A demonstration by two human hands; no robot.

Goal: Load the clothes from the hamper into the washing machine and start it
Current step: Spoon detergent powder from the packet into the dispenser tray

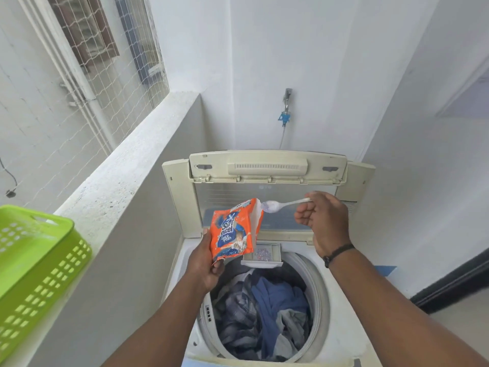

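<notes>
Down in the washing machine (312, 263) drum the clothes (264, 311) are already loaded, so left hand (205, 263) grips the detergent packet (232, 229) tilted open while right hand (324, 221) pinches a heaped spoon (280, 204) above the dispenser drawer (264, 256), hamper (34, 263) parked on the ledge (127, 181).

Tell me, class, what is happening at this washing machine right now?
A person stands over an open top-loading washing machine whose drum already holds clothes. The left hand grips an orange detergent packet, while the right hand pinches a white plastic spoon with its bowl at the packet's torn top. The small detergent drawer is pulled out below. A green hamper sits on the ledge at left.
</notes>
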